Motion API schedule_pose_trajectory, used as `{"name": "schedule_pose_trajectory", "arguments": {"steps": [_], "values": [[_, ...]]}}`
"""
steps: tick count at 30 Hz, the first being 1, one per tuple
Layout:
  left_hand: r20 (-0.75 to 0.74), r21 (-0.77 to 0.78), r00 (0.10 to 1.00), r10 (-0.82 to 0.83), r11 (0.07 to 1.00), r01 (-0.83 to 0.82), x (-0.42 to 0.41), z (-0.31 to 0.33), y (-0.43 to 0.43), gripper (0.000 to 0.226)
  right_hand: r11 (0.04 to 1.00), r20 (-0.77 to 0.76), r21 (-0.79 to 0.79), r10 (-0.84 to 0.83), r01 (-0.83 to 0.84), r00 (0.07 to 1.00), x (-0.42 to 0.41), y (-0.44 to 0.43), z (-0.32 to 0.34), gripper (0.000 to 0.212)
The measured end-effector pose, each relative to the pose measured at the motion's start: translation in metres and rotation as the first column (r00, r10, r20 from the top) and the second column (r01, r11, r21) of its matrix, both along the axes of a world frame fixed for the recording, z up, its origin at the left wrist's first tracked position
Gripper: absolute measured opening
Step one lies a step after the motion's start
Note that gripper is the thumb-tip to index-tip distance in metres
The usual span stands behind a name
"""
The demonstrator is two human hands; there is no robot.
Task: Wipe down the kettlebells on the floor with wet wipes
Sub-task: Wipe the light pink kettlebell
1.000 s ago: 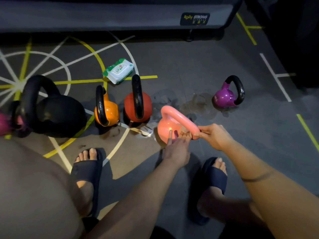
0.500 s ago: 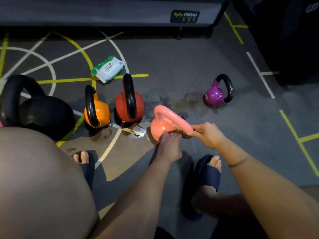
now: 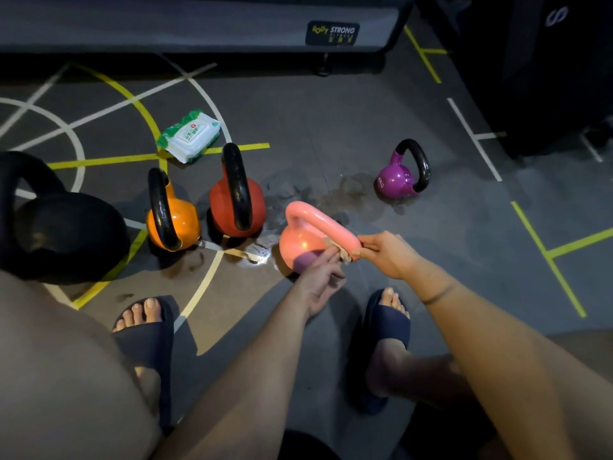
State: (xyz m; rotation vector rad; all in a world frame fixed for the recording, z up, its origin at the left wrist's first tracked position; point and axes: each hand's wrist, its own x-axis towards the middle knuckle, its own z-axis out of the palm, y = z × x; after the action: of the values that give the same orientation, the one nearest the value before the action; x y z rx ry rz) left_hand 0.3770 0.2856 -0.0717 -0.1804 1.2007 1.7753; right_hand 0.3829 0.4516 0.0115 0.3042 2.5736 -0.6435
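Note:
A pink kettlebell (image 3: 300,242) stands on the dark floor in front of me. My right hand (image 3: 386,254) pinches the near end of its handle. My left hand (image 3: 320,280) presses a small crumpled wet wipe (image 3: 335,249) against the handle where it meets the body. To the left stand a red kettlebell (image 3: 237,202), an orange kettlebell (image 3: 172,220) and a big black kettlebell (image 3: 63,224). A purple kettlebell (image 3: 401,175) sits apart at the right. A green and white pack of wet wipes (image 3: 189,136) lies behind the orange one.
My feet in dark slides (image 3: 147,340) (image 3: 386,323) flank my hands, and my bare knee fills the lower left. A used wipe (image 3: 257,254) lies flat by the pink kettlebell. Wet patches mark the floor (image 3: 348,194). A low bench edge (image 3: 199,24) runs along the back.
My left hand has shifted on the pink handle, fingers now curled round the wipe. The view swung a little, bringing my left foot back in sight. The kettlebells stayed put.

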Motion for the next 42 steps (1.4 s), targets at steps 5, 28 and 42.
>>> {"name": "schedule_pose_trajectory", "arguments": {"steps": [5, 28, 42], "values": [[-0.166, -0.080, 0.982, -0.085, 0.994, 0.073, -0.007, -0.018, 0.002, 0.055, 0.987, 0.044, -0.153, -0.033, 0.040, 0.998, 0.008, 0.004, 0.004, 0.036], [0.473, 0.249, 0.763, 0.440, 0.765, -0.595, -0.021, 0.010, -0.011, 0.025, 0.999, 0.083, 0.037, 0.033, -0.036, 0.996, -0.005, 0.004, -0.008, 0.051], [0.057, -0.032, 0.981, 0.184, 0.983, -0.183, -0.009, 0.032, 0.004, 0.051, 1.000, 0.068, -0.019, 0.002, -0.001, 0.998, -0.007, 0.007, -0.012, 0.029]]}}
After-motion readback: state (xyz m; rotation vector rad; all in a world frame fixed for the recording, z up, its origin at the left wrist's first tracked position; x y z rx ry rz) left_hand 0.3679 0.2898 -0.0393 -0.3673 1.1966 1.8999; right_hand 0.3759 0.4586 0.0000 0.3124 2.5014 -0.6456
